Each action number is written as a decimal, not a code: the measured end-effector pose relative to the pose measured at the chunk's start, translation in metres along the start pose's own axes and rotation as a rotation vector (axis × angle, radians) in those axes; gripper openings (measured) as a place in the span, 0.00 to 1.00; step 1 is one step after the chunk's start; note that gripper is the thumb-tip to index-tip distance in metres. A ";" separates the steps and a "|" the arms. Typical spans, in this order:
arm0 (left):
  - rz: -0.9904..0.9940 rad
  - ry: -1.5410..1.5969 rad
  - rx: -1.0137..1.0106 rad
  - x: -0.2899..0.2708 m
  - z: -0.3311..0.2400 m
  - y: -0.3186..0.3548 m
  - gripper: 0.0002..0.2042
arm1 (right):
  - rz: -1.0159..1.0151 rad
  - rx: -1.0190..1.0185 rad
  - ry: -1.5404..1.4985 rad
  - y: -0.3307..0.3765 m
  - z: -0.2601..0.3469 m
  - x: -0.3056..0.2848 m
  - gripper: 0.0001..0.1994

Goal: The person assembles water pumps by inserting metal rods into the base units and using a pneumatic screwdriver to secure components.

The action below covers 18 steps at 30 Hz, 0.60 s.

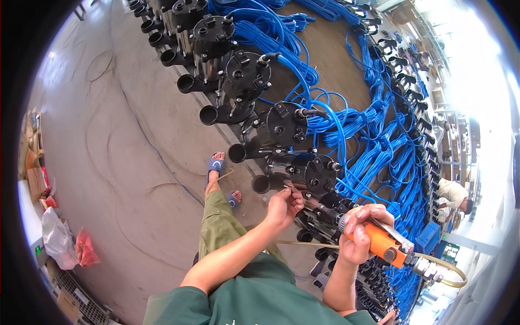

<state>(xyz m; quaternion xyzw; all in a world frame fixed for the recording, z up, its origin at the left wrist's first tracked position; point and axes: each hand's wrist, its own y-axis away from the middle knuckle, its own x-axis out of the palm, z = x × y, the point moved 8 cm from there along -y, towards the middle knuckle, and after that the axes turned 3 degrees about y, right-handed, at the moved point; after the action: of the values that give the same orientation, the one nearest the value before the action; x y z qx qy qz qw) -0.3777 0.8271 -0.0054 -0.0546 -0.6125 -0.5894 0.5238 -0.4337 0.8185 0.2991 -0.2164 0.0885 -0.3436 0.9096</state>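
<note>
My right hand (358, 230) is wrapped round an orange air drill (385, 245) with a dark nose and a silver lever along its top. The drill's nose points left, toward a row of pumps. My left hand (283, 208) is closed in a pinch beside the nearest pump (319, 174), which has a black top and a shiny metal body. Something small and thin shows at the fingertips, too small to name. Whether the drill's tip touches anything is hidden among the dark parts.
More black-topped pumps (248, 70) stand in a line, with bundles of blue cable (374, 146) behind them. A yellowish air hose (460, 279) loops from the drill. A thin cable (142, 127) lies across the grey floor. Another person (452, 195) bends at far right.
</note>
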 end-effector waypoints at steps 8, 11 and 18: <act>0.047 -0.043 0.043 0.006 -0.011 0.002 0.11 | -0.042 0.075 -0.040 0.010 -0.022 -0.001 0.18; 0.066 -0.037 0.026 0.007 -0.011 0.003 0.11 | -0.053 0.069 -0.040 0.009 -0.025 -0.003 0.19; 0.077 0.013 0.017 -0.001 -0.011 0.000 0.10 | -0.080 0.047 -0.026 0.003 -0.035 0.001 0.15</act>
<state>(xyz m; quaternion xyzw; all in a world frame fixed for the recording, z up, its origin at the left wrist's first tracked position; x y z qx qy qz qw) -0.3710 0.8194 -0.0088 -0.0699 -0.6116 -0.5641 0.5503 -0.4420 0.8087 0.2669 -0.2028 0.0600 -0.3787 0.9010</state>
